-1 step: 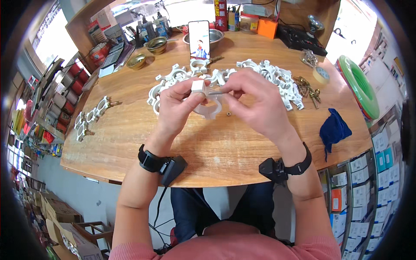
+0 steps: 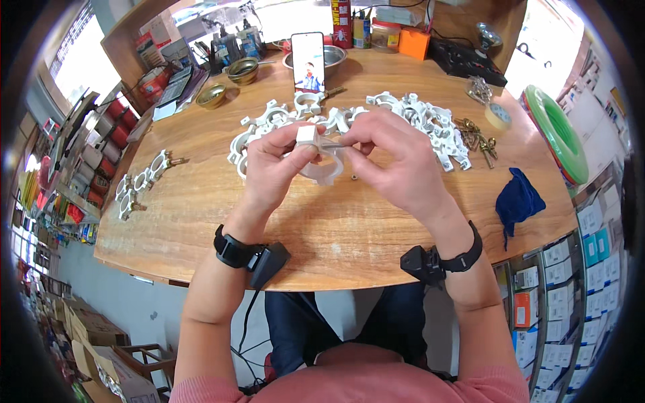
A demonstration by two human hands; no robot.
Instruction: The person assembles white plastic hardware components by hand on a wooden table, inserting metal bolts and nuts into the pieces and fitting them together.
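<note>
My left hand [image 2: 274,161] grips a white plastic pipe clamp [image 2: 308,134] by its block-shaped end, thumb in front. The clamp's ring [image 2: 324,173] hangs below, over the tabletop. My right hand [image 2: 398,156] is closed, thumb and forefinger pinching a thin metal screw [image 2: 333,145] that runs into the side of the block. The screw's far end is hidden in the block. Behind both hands lies a pile of white pipe clamps [image 2: 272,119], with more clamps [image 2: 430,121] to the right. A small brass nut [image 2: 354,177] rests below my right hand.
Several clamps with brass screws [image 2: 142,178] lie apart at left. Loose brass screws [image 2: 478,140], a tape roll [image 2: 498,116] and a blue cloth pouch [image 2: 519,201] are on the right. A phone [image 2: 309,64] stands upright at the back, near brass bowls [image 2: 212,95].
My right hand has shifted very slightly at the screw. The clamp and my left hand stay in place.
</note>
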